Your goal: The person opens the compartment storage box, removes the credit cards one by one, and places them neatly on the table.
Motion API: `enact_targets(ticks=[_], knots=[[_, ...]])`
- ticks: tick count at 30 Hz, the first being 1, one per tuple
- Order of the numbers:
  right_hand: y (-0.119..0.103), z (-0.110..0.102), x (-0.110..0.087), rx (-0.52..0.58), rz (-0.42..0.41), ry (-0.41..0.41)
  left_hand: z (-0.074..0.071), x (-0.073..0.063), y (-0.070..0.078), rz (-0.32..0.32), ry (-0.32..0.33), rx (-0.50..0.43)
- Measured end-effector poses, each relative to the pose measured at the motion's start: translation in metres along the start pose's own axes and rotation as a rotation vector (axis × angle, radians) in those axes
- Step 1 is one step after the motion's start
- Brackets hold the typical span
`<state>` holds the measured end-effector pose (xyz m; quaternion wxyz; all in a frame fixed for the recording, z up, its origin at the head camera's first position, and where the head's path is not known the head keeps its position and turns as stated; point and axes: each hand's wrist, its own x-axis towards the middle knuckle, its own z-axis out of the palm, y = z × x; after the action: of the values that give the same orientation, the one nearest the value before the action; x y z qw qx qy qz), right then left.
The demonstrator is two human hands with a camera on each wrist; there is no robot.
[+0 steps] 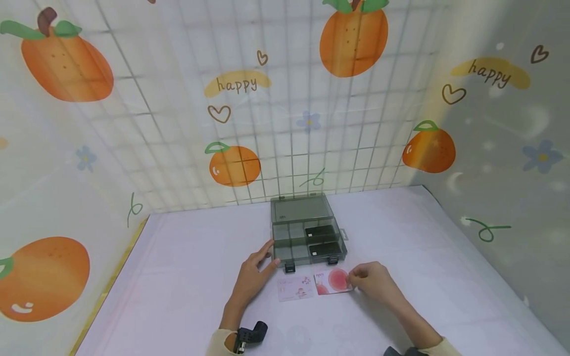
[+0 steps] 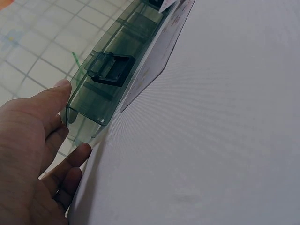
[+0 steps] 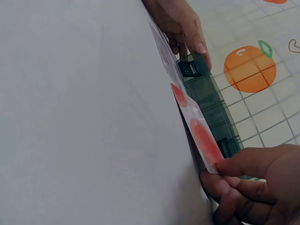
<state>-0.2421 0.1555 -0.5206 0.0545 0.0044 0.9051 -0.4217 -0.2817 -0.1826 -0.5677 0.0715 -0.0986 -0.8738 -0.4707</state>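
Observation:
A translucent grey-green divided plastic box (image 1: 291, 252) stands with its lid (image 1: 303, 210) raised at the back. Black flat rectangles (image 1: 324, 248) lie in its right compartments. My left hand (image 1: 253, 277) rests at the box's front left corner, thumb at the front and fingers along the left side. My right hand (image 1: 373, 283) pinches the right edge of a white card with red circles (image 1: 328, 282) between thumb and fingers. In the right wrist view this card (image 3: 204, 136) is tilted, its near edge raised from the table. A pale pink card (image 1: 291, 290) lies to its left.
Two black latches, one on the left (image 1: 290, 268) and one on the right (image 1: 332, 260), hang at the box's front. The white table (image 1: 200, 237) meets a patterned curtain (image 1: 178, 123) at the back and sides. A black camera mount (image 1: 251, 335) sits on the left wrist.

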Motion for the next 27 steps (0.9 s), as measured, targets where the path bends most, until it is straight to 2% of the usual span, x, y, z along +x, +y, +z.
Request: enact_targets(ticks=[3, 14, 22, 27], knots=[[-0.0023, -0.0009, 0.0004, -0.038, -0.020, -0.008, -0.0001, 0.0004, 0.0000, 0.008, 0.003, -0.004], [-0.0073, -0.0004, 0.0008, -0.102, -0.005, -0.040, -0.0009, 0.0000, 0.0022, 0.036, 0.007, 0.007], [-0.0078, 0.0032, -0.0020, -0.152, -0.017, -0.001, -0.0020, -0.0004, 0.0029, 0.024, 0.008, -0.005], [-0.0028, -0.0002, 0.0019, -0.146, -0.027, 0.018, -0.0012, -0.0007, 0.0020, 0.030, 0.005, 0.004]])
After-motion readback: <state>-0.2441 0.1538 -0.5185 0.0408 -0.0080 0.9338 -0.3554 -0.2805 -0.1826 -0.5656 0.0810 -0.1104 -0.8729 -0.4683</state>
